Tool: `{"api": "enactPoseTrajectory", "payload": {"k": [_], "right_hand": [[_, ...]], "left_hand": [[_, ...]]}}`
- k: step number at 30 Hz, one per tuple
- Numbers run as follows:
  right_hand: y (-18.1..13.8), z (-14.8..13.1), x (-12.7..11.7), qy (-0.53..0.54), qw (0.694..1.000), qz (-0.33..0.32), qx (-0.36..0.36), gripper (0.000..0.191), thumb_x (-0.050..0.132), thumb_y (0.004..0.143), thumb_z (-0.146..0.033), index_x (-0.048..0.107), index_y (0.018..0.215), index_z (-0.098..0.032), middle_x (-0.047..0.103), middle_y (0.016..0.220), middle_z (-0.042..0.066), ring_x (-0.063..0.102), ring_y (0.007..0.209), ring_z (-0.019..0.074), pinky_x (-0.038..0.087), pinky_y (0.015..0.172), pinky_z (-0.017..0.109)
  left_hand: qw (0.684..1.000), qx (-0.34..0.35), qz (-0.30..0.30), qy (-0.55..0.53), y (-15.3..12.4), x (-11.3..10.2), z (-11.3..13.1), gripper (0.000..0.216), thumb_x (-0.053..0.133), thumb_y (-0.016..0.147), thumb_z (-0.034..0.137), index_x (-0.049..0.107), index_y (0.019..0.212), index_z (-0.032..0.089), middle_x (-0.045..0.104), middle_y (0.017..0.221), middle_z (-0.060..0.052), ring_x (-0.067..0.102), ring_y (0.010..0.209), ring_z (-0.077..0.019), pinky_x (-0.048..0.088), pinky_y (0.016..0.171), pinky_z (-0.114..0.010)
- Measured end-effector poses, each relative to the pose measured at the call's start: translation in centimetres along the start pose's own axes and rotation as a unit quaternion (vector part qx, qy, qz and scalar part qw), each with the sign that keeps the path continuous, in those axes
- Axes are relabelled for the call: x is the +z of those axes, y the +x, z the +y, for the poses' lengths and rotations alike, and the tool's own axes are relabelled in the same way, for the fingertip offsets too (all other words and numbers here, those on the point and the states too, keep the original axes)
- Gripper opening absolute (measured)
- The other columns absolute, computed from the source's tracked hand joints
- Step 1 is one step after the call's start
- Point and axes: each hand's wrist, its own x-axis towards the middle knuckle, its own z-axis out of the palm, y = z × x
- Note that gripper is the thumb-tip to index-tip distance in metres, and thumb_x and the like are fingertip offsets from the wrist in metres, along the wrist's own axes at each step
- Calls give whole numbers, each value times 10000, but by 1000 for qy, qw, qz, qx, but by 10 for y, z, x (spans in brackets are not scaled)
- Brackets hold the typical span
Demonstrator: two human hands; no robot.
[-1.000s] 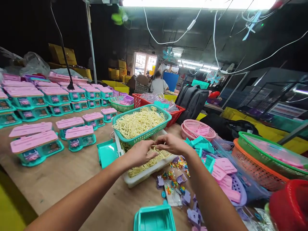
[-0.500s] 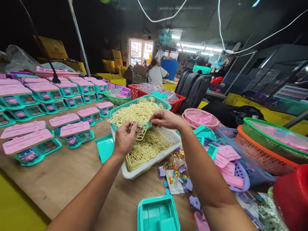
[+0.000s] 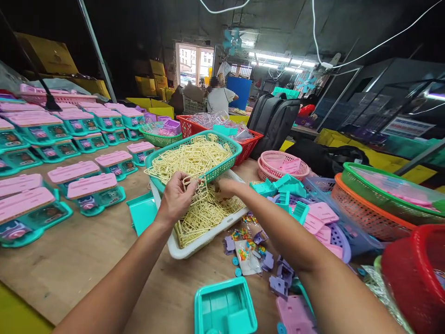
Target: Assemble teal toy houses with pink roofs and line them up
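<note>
My left hand (image 3: 177, 199) is closed in a pinch on a pale yellow plastic frame (image 3: 200, 192), held over the white basket (image 3: 182, 253). Beneath it lies a heap of similar yellow frames (image 3: 198, 220). My right hand (image 3: 227, 188) dips into the right part of that basket; its fingertips are hidden among the pieces, so its grip cannot be made out. A green basket (image 3: 225, 162), heaped with more yellow frames (image 3: 194, 157), rests on the far side of the white one, just beyond my hands.
Rows of pink-topped teal toy cases (image 3: 92, 188) fill the left of the table. An open teal tray (image 3: 225, 306) sits at the front. Purple parts (image 3: 278, 285) and small bags lie to the right, near baskets of pink pieces (image 3: 323, 213). A person (image 3: 220, 99) sits farther back.
My right hand has gone down from beside the left hand into the white basket. My left hand still holds a yellow frame. The view has shifted slightly to the right.
</note>
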Motion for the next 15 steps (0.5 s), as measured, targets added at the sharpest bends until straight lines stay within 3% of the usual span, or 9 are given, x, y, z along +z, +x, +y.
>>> {"api": "enactPoseTrajectory", "payload": {"k": [4,6,11,15], "right_hand": [[-1,1,9,12,998,-55,15,331,797,692,-442,705,616,-132,568,471,30,624,653,210,490,708,319],[0,0,15,23,997,-78,20,339,830,634,-450,685,581,-149,541,442,8,610,622,198,495,684,315],[-5,0,16,49,992,-112,14,252,823,651,-353,707,696,-134,611,545,20,613,620,183,504,638,308],[-16,5,16,56,994,-90,-5,274,827,643,-312,713,830,-147,645,658,18,618,678,176,499,648,288]], "left_hand": [[998,-17,-38,-39,-2,2,4,291,634,796,427,462,878,206,651,821,-14,654,733,-165,535,629,-273],[996,-43,-50,-58,-2,2,4,309,630,793,441,446,898,216,668,855,-22,665,729,-177,548,595,-284],[995,-66,-69,-33,-2,0,3,316,584,824,484,443,942,227,687,900,-34,670,708,-185,553,536,-286],[995,-70,-66,-10,-2,-1,3,335,571,827,509,459,958,222,691,911,-46,672,699,-188,548,525,-285]]}}
